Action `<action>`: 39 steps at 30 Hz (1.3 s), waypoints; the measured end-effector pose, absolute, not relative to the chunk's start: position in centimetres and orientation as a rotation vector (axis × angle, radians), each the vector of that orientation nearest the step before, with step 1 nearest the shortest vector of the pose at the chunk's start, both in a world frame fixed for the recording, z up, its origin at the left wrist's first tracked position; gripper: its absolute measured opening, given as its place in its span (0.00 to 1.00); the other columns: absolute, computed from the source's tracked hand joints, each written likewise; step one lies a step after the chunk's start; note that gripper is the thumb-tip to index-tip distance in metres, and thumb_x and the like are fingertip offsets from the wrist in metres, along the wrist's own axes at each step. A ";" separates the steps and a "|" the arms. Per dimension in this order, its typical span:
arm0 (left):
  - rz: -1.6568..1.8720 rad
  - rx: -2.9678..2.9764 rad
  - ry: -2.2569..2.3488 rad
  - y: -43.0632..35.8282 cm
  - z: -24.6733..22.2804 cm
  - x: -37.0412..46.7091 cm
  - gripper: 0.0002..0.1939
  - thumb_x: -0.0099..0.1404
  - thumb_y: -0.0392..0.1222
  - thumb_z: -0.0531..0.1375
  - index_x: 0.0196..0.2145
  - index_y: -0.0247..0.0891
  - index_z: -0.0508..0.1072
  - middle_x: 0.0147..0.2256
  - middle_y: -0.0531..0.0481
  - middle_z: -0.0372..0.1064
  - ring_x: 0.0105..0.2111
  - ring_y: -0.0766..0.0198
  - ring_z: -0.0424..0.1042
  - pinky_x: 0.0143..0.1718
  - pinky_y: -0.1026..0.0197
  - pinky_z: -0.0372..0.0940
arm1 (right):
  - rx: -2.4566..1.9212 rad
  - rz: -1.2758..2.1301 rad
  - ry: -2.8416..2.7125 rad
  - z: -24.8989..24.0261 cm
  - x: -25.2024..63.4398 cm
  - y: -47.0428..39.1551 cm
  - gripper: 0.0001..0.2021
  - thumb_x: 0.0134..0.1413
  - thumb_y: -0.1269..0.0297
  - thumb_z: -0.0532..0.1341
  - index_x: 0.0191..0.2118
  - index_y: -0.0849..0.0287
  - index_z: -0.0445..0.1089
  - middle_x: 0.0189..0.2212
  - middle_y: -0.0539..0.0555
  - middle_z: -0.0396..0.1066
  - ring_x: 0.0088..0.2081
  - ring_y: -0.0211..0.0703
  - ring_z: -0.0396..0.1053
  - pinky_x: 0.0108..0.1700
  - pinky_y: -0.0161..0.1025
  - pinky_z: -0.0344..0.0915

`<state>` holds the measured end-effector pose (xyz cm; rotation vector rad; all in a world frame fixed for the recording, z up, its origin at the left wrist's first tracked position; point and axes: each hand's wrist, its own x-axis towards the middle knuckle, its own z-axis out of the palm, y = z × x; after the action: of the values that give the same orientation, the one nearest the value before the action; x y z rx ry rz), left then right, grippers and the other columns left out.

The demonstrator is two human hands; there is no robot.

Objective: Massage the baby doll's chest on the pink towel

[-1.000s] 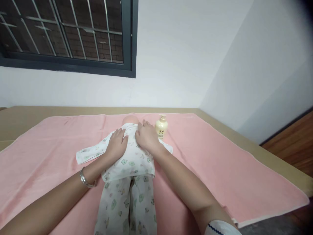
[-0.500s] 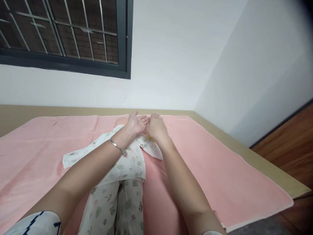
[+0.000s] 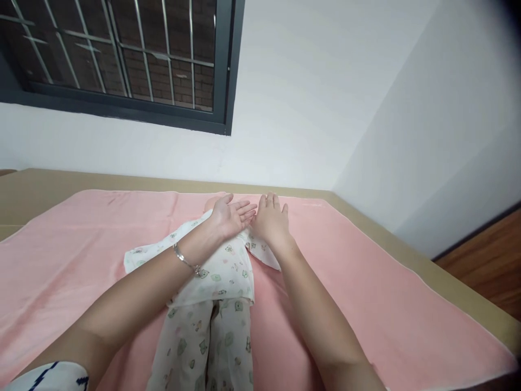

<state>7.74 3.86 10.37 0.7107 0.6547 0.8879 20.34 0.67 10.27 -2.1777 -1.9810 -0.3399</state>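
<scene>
A doll in a white top and trousers with small green prints (image 3: 217,271) lies on its back on a pink towel (image 3: 366,282). Only a sliver of its head (image 3: 208,203) shows behind my hands. My left hand (image 3: 232,215) hovers over the doll's chest, palm turned up, fingers apart and empty. A silver bracelet (image 3: 185,260) is on that wrist. My right hand (image 3: 271,220) is just to its right, palm down with fingers stretched, over the doll's shoulder and sleeve. What lies under my right hand is hidden.
The towel covers a tan table (image 3: 49,187) that runs into the room's corner. White walls and a barred dark-framed window (image 3: 122,54) stand behind. A wooden floor (image 3: 484,271) shows at right, past the table's edge.
Both hands lifted off the doll's chest and moved toward its head. My left hand turned palm up. The cream pump bottle seen a second ago is now hidden behind my right hand.
</scene>
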 end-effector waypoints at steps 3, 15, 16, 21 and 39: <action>0.842 0.747 0.699 2.0 9.7 5.1 0.31 0.69 0.55 0.40 0.56 0.35 0.68 0.59 0.32 0.67 0.60 0.50 0.68 0.59 0.46 0.64 | -2.180 -0.376 -2.004 10.2 20.4 0.7 0.33 0.63 0.64 0.52 0.71 0.68 0.48 0.71 0.65 0.42 0.72 0.63 0.36 0.69 0.67 0.35; 0.860 0.791 0.487 -3.0 11.1 -1.0 0.32 0.70 0.59 0.39 0.55 0.35 0.69 0.57 0.33 0.69 0.61 0.46 0.66 0.64 0.41 0.58 | -1.600 -0.070 -2.179 10.3 12.1 -5.4 0.28 0.68 0.63 0.44 0.70 0.67 0.50 0.71 0.63 0.46 0.72 0.55 0.42 0.71 0.59 0.44; 0.847 0.779 0.440 -3.5 11.7 -1.2 0.33 0.71 0.60 0.39 0.56 0.35 0.68 0.56 0.34 0.69 0.61 0.46 0.66 0.64 0.40 0.57 | -1.527 -0.074 -2.154 9.9 11.0 -6.5 0.30 0.69 0.60 0.43 0.71 0.69 0.47 0.72 0.64 0.41 0.73 0.55 0.36 0.71 0.59 0.42; 0.909 0.752 0.404 -5.9 13.4 -1.6 0.35 0.72 0.63 0.37 0.61 0.38 0.65 0.60 0.38 0.66 0.65 0.47 0.60 0.65 0.41 0.56 | -1.126 -0.094 -2.270 8.9 8.5 -11.3 0.38 0.67 0.55 0.47 0.73 0.65 0.28 0.73 0.60 0.28 0.73 0.58 0.23 0.72 0.65 0.32; 0.916 1.060 0.132 -12.5 14.7 -2.7 0.34 0.71 0.67 0.37 0.68 0.52 0.55 0.70 0.57 0.50 0.72 0.55 0.34 0.73 0.43 0.34 | -0.920 -0.183 -2.250 9.3 9.1 -15.4 0.48 0.54 0.34 0.58 0.73 0.43 0.35 0.71 0.52 0.45 0.71 0.71 0.21 0.69 0.75 0.28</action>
<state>-2.70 -12.52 14.73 1.0603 0.1322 0.9163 9.14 -15.43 9.34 -0.9204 -2.2498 -0.1827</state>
